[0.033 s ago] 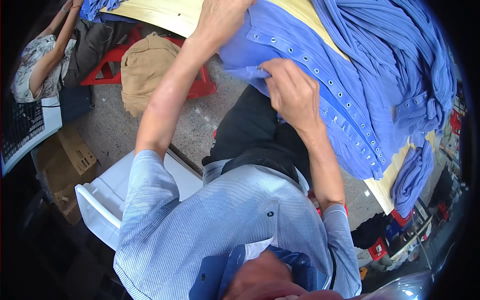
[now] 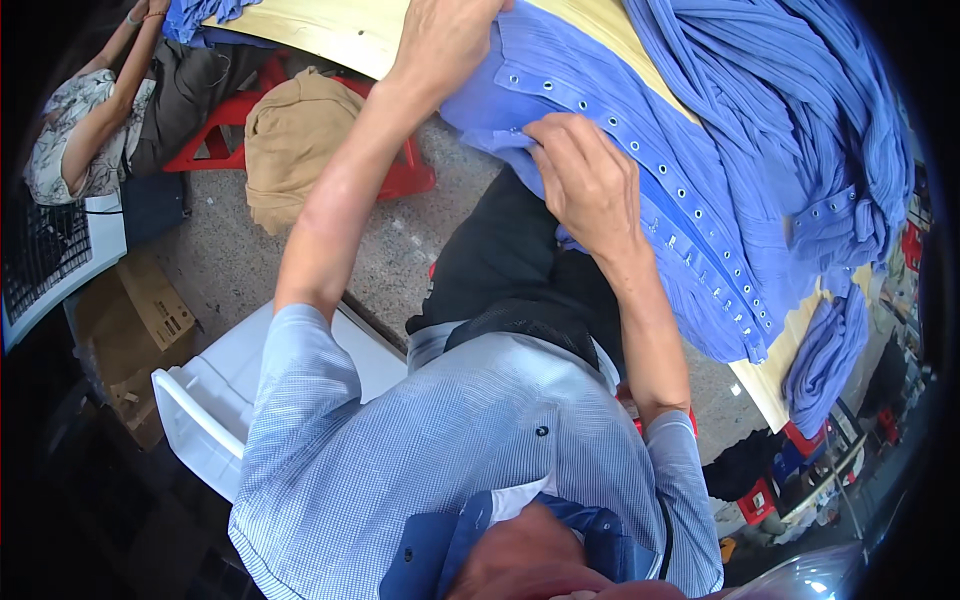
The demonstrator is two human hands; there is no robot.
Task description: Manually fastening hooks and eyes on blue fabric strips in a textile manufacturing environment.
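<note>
A blue ribbed garment (image 2: pixel 700 170) lies across the table, with a row of metal eyelets along one band and a row of small metal hooks beside it. My right hand (image 2: pixel 590 185) is closed, thumb and forefinger pinching the thin hook-edged strip of this garment at its near left part. At the top edge of the view my left hand (image 2: pixel 440 50) is curled at the garment's upper left corner; its fingertips are partly cut off by the frame. The garment's near edge hangs over my dark trousers.
The pale wooden table (image 2: pixel 300 25) carries more blue garments, with a folded one (image 2: pixel 828 350) at its right corner. A red stool (image 2: pixel 405 175) bears a tan cloth (image 2: pixel 300 140). A white plastic bin (image 2: pixel 200 410) and a cardboard box (image 2: pixel 140 330) stand left. Another person (image 2: pixel 100 130) sits far left.
</note>
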